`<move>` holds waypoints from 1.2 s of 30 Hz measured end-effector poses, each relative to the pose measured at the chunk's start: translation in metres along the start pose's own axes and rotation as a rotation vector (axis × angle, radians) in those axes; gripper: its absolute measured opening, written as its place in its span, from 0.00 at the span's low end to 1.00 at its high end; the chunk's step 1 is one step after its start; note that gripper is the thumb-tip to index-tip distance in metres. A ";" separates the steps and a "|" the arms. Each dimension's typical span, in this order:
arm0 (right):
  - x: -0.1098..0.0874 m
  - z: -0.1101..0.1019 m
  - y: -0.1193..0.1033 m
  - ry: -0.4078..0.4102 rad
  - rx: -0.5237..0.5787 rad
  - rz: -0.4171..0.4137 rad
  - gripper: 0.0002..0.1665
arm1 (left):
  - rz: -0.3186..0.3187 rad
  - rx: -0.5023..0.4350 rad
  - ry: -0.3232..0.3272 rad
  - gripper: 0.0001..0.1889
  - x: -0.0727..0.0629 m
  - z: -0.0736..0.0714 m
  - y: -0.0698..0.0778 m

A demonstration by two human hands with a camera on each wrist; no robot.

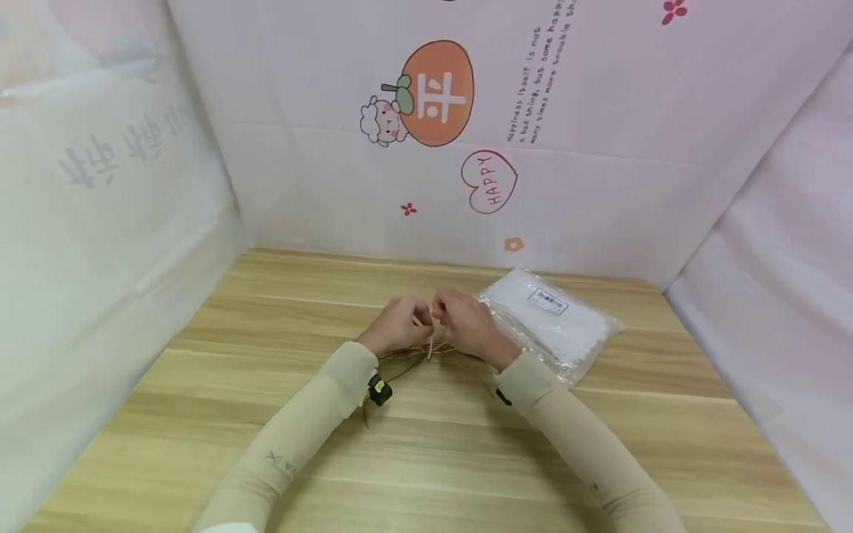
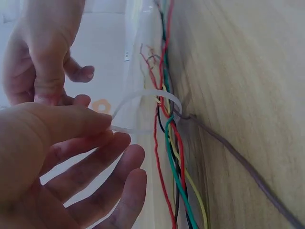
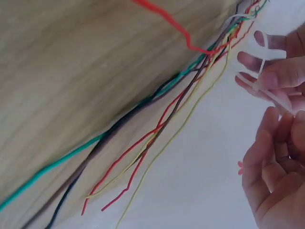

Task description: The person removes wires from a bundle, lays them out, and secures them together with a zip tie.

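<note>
Over the middle of the table, my left hand (image 1: 402, 326) pinches a white plastic cable tie (image 2: 139, 94) between thumb and index finger, its other fingers spread loosely. The tie forms a wide, loose loop around a bundle of thin wires (image 3: 183, 93) in red, green, yellow, black and brown. My right hand (image 1: 469, 326) is close beside the left, fingers curled, and its fingertips pinch the tie's tail in the right wrist view. Below both hands the wires run crosswise, their loose ends fanning out at the sides. From above, the hands partly cover the tie.
A clear plastic bag (image 1: 580, 329) with white contents and a barcode label lies right of my right hand. The wood-grain table (image 1: 413, 474) is bordered by printed white cloth walls (image 1: 306, 178) at the back and sides. Dark wrist cameras (image 1: 380, 390) sit at the cuffs.
</note>
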State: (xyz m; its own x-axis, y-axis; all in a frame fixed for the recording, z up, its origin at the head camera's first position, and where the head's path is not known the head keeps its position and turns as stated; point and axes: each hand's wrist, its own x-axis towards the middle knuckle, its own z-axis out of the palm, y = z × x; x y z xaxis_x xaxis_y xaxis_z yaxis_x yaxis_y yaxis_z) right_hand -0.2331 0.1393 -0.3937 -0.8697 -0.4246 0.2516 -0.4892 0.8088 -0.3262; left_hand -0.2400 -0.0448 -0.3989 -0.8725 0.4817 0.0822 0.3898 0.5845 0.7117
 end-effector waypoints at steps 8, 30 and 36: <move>0.004 -0.021 -0.008 0.086 0.276 -0.067 0.06 | 0.013 0.062 -0.018 0.07 0.004 0.003 -0.006; 0.012 0.003 0.012 -0.116 0.293 -0.137 0.06 | -0.026 0.050 0.022 0.04 -0.001 0.002 -0.011; 0.007 0.005 0.009 0.025 0.100 -0.180 0.11 | -0.036 0.008 -0.030 0.05 0.002 0.007 -0.009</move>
State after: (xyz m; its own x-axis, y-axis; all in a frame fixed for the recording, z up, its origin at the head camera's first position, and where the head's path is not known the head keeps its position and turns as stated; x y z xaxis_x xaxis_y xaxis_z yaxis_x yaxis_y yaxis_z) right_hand -0.2437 0.1411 -0.3997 -0.7661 -0.5477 0.3364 -0.6421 0.6754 -0.3626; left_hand -0.2433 -0.0445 -0.4096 -0.8770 0.4793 0.0355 0.3605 0.6073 0.7080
